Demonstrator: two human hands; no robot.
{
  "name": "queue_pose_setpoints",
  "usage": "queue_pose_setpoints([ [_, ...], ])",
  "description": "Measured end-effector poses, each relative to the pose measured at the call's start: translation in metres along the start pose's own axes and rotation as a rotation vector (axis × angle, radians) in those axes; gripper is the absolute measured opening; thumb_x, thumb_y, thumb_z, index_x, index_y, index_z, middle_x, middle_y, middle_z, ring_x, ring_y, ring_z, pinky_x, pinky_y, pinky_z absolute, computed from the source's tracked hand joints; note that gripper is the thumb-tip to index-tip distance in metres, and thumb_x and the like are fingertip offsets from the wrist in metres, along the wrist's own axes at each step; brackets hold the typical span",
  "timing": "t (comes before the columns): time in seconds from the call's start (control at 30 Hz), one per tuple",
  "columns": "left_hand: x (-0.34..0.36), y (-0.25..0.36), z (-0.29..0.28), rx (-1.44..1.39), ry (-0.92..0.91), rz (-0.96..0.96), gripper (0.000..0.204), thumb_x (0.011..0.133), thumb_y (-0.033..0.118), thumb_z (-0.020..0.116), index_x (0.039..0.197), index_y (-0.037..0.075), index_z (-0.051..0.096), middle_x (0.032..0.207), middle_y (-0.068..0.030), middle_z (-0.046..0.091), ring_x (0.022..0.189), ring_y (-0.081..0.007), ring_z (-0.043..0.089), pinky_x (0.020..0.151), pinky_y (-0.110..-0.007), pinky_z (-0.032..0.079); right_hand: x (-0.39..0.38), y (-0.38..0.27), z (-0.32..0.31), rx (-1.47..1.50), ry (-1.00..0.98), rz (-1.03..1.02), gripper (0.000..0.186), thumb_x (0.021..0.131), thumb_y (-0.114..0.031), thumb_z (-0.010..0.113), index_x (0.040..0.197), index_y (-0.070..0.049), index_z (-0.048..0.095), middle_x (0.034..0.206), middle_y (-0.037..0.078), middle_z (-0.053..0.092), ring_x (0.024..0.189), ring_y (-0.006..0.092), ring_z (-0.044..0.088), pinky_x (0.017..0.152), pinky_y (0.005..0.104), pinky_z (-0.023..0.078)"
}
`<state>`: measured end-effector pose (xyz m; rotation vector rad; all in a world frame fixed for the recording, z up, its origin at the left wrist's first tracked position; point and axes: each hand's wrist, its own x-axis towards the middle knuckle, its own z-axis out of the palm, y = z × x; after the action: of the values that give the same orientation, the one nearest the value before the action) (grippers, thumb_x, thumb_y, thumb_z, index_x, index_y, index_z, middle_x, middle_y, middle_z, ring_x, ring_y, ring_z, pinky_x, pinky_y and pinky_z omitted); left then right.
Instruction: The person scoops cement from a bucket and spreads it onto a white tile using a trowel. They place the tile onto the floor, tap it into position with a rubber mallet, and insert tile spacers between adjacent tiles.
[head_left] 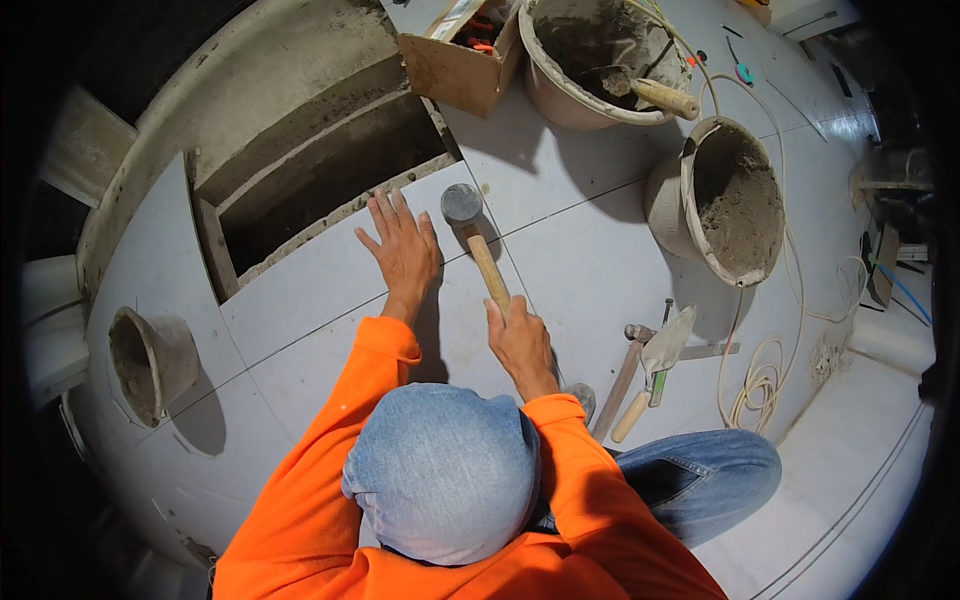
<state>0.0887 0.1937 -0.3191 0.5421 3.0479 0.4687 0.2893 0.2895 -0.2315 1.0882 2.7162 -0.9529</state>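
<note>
My left hand [400, 245] lies flat with fingers spread on a white tile [325, 270], its fingertips near the edge of a rectangular open pit [320, 170]. My right hand [520, 345] grips the wooden handle of a rubber mallet [462, 205], whose dark grey head is just right of my left hand, over the tile. A rounded denim shape [440, 470] sits between my orange-sleeved forearms.
Buckets of cement [735, 205] stand at right, one with a trowel [660, 95], beside a cardboard box [450, 75]. A smaller bucket [150, 365] is at left. A pointed trowel [668, 340], hammer [630, 370], metal square [710, 350] and coiled cable [755, 395] lie right of me.
</note>
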Motion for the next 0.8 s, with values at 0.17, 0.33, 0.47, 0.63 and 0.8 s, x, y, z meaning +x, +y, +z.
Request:
queue_pose_setpoints([
  [0.17, -0.001, 0.002, 0.002, 0.002, -0.022, -0.028, 0.074, 0.115, 0.047, 0.038, 0.171, -0.002, 0.03, 0.182, -0.0277, 0.012, 0.17, -0.0432, 0.005, 0.128, -0.075, -0.001, 0.001, -0.007, -0.007, 0.109, 0.061, -0.002, 0.047, 0.109, -0.046, 0.063, 0.098, -0.001, 0.055, 0.07, 0.03, 0.069, 0.069, 0.0546, 0.071, 0.059, 0.0616, 0.056],
  [0.33, 0.014, 0.015, 0.012, -0.063, -0.026, -0.008, 0.092, 0.11, 0.063, 0.044, 0.172, -0.002, 0.024, 0.181, -0.0308, 0.004, 0.169, -0.0455, -0.005, 0.126, -0.074, -0.009, 0.004, 0.007, -0.023, 0.137, 0.157, 0.135, 0.051, 0.11, -0.049, 0.06, 0.105, 0.002, 0.064, 0.077, 0.031, 0.07, 0.078, 0.0553, 0.072, 0.068, 0.0603, 0.056],
  [0.47, 0.053, 0.035, 0.018, -0.157, -0.055, -0.022, 0.102, 0.107, 0.071, 0.046, 0.174, 0.0, 0.018, 0.18, -0.0333, 0.001, 0.168, -0.0471, -0.008, 0.125, -0.075, -0.01, 0.006, 0.023, -0.034, 0.206, 0.217, 0.203, 0.053, 0.111, -0.05, 0.059, 0.1, 0.002, 0.062, 0.073, 0.029, 0.07, 0.075, 0.0525, 0.074, 0.064, 0.0561, 0.058],
  [0.63, 0.09, 0.05, 0.015, -0.173, -0.151, -0.082, 0.123, 0.095, 0.087, 0.05, 0.175, 0.001, 0.012, 0.18, -0.0345, 0.001, 0.168, -0.048, -0.01, 0.125, -0.075, -0.01, 0.005, 0.027, -0.038, 0.21, 0.193, 0.233, 0.054, 0.111, -0.05, 0.058, 0.099, 0.002, 0.063, 0.075, 0.03, 0.071, 0.075, 0.0511, 0.075, 0.065, 0.0544, 0.058],
  [0.8, 0.093, 0.048, 0.017, -0.187, -0.2, -0.139, 0.132, 0.09, 0.093, 0.052, 0.175, 0.001, 0.011, 0.179, -0.0353, 0.0, 0.168, -0.0481, -0.011, 0.125, -0.076, -0.009, 0.003, 0.023, -0.034, 0.224, 0.149, 0.224, 0.055, 0.11, -0.052, 0.06, 0.1, 0.002, 0.065, 0.075, 0.026, 0.07, 0.074, 0.0491, 0.074, 0.067, 0.0541, 0.055],
])
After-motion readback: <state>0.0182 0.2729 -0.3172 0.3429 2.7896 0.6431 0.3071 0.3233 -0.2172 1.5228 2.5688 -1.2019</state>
